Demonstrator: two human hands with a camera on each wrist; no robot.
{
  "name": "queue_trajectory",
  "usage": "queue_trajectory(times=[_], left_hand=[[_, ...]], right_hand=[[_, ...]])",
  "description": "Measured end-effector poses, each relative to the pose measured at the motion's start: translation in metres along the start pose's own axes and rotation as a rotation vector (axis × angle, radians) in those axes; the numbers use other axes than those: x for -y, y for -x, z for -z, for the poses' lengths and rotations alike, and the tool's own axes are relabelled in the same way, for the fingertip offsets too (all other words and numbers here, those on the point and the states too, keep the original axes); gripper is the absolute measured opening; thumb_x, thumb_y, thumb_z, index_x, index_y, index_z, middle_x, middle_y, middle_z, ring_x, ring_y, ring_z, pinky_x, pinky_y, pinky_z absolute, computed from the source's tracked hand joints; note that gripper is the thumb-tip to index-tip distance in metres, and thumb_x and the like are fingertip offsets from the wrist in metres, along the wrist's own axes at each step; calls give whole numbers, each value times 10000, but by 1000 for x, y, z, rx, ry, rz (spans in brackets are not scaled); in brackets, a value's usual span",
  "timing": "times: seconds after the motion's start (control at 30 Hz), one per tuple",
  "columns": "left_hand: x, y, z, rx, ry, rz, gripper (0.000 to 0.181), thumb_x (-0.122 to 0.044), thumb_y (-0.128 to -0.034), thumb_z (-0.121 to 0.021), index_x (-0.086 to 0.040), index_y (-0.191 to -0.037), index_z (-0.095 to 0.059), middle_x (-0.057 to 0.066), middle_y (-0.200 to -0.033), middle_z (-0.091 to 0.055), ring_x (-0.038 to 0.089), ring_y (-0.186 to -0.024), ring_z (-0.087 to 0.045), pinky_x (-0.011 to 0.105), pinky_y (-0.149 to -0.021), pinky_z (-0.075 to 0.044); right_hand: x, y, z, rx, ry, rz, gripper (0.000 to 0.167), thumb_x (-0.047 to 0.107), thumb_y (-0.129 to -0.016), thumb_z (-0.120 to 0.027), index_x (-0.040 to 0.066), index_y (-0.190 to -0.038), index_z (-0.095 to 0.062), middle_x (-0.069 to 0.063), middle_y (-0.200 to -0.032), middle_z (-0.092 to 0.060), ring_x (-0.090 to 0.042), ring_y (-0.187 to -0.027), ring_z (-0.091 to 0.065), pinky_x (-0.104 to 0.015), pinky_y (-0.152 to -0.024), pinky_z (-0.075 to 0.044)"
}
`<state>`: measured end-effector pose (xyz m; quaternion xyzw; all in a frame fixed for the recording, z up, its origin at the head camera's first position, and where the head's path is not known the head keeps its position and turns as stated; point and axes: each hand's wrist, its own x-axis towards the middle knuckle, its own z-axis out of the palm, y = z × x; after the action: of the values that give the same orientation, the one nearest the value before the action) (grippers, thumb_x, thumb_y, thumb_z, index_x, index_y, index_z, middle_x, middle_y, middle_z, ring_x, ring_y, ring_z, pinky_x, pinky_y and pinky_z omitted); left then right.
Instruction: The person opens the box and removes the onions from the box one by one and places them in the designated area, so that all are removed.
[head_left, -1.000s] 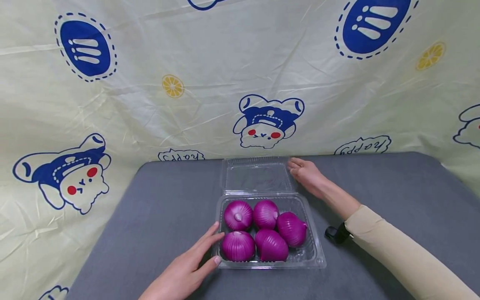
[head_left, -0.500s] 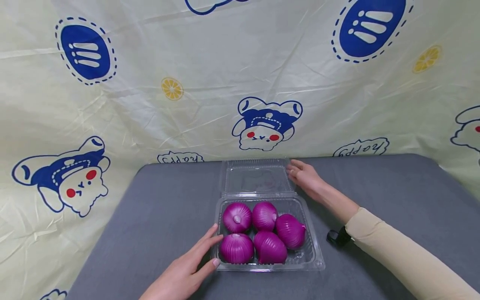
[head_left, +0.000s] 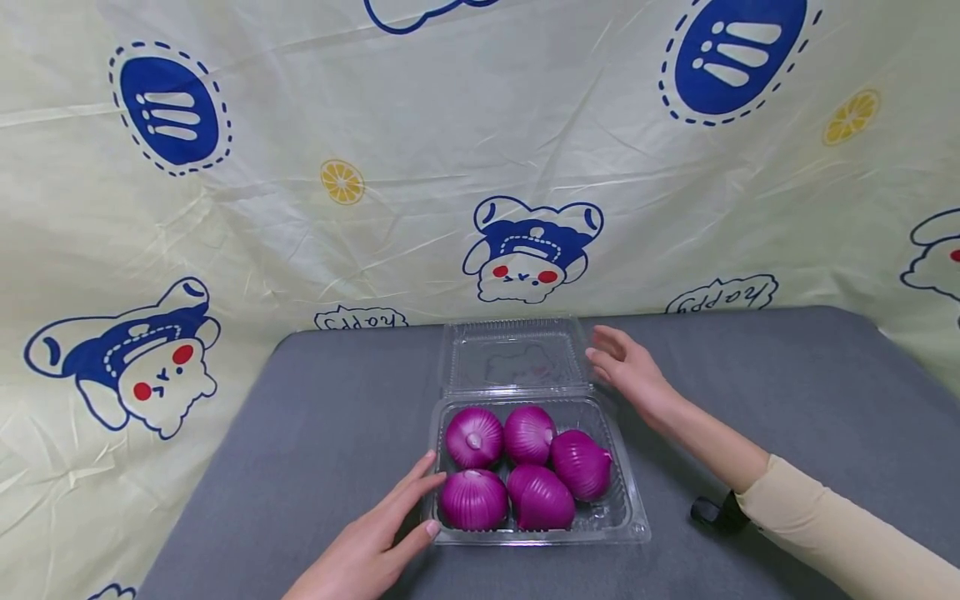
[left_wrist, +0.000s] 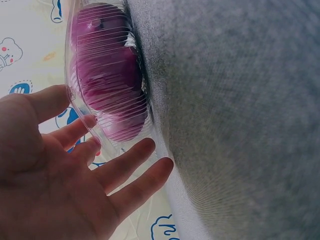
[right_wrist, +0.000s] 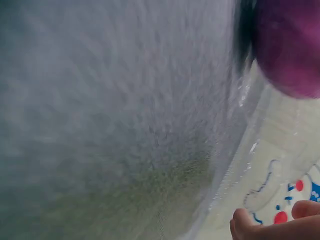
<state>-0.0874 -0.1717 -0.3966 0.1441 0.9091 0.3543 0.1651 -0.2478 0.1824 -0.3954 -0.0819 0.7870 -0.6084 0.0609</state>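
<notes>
Several purple onions (head_left: 474, 499) lie in the base of a clear plastic box (head_left: 637, 525), whose lid (head_left: 517, 358) lies folded back behind it. My left hand (head_left: 367, 537) is at the box's left side, fingers spread and fingertips at the rim. In the left wrist view the left hand (left_wrist: 65, 185) has thumb and fingers around the box's edge without curling over it; onions (left_wrist: 107, 75) show through the ribbed wall. Just right of the lid, with a small gap, my right hand (head_left: 633, 371) holds nothing, its fingers loosely bent. The right wrist view shows its fingertips (right_wrist: 245, 222) low down.
A grey cloth-covered table (head_left: 330, 408) carries the box. Behind it hangs a pale curtain (head_left: 420, 100) printed with cartoon figures and orange slices, meeting the table's back edge just beyond the lid. A black band (head_left: 718, 513) is at my right sleeve.
My right hand has come away from the lid's right edge and moved a little right. The left hand stays at the box, and the lid still lies back.
</notes>
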Motion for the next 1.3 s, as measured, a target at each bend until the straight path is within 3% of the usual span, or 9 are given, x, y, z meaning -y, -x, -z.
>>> queue_trajectory(times=[0.17, 0.5, 0.63, 0.83, 0.9, 1.0, 1.13, 1.3], left_hand=[[0, -1, 0, -4, -14, -4, 553, -575, -970, -495, -370, -1477, -406, -166, -1603, -189, 227, -1404, -346, 594, -1003, -403], [0, 3, 0, -49, -57, -61, 526, -556, -989, -476, -379, -1479, -400, -183, -1597, -196, 193, -1398, -360, 561, -1004, -416], [1, 2, 0, -34, -48, -55, 546, -572, -984, -471, -362, -1482, -401, -172, -1600, -198, 200, -1398, -359, 564, -1002, -417], [1, 1, 0, -33, -40, -59, 542, -583, -982, -466, -366, -1475, -408, -173, -1600, -198, 196, -1403, -349, 563, -1015, -404], [1, 0, 0, -27, -34, -51, 546, -589, -979, -464, -369, -1475, -407, -170, -1600, -197, 202, -1405, -346, 574, -1012, -401], [1, 0, 1, -22, -33, -48, 549, -590, -977, -467, -362, -1474, -410, -159, -1602, -200, 209, -1403, -348, 580, -1010, -401], [1, 0, 1, -19, -30, -54, 550, -582, -980, -470, -346, -1474, -416, -145, -1604, -207, 209, -1402, -351, 573, -1012, -402], [1, -1, 0, -7, -16, -45, 563, -592, -976, -466, -345, -1478, -407, -136, -1605, -205, 223, -1403, -348, 587, -1003, -404]], right_hand=[[5, 23, -1, -29, 255, 133, 599, 275, -1031, -532, 26, -1521, -292, -235, -1526, -334, -412, -1387, -330, -566, -1081, -317], [-1, 70, -14, 93, 495, 391, 524, 273, -993, -602, 245, -1487, -429, 5, -1576, -312, -304, -1416, -316, -638, -1021, -352], [-5, 83, -15, 154, 543, 416, 530, 339, -975, -616, 302, -1476, -447, 47, -1565, -331, -287, -1409, -326, -666, -987, -367], [-7, 92, -11, 251, 587, 380, 616, 444, -925, -655, 314, -1486, -435, 82, -1548, -357, -365, -1427, -256, -699, -1005, -311], [-8, 92, -9, 285, 608, 396, 652, 466, -912, -665, 300, -1495, -427, 97, -1532, -380, -355, -1432, -252, -657, -1062, -265], [-10, 90, -7, 324, 656, 467, 704, 481, -885, -695, 275, -1501, -424, 99, -1507, -420, -262, -1415, -322, -442, -1172, -155], [-12, 87, -5, 350, 703, 519, 769, 502, -835, -740, 262, -1496, -430, 98, -1466, -466, -167, -1351, -415, -192, -1146, -17], [-8, 86, -7, 384, 668, 449, 784, 417, -784, -808, 283, -1470, -454, 127, -1397, -505, -139, -1303, -448, -166, -1133, 9]])
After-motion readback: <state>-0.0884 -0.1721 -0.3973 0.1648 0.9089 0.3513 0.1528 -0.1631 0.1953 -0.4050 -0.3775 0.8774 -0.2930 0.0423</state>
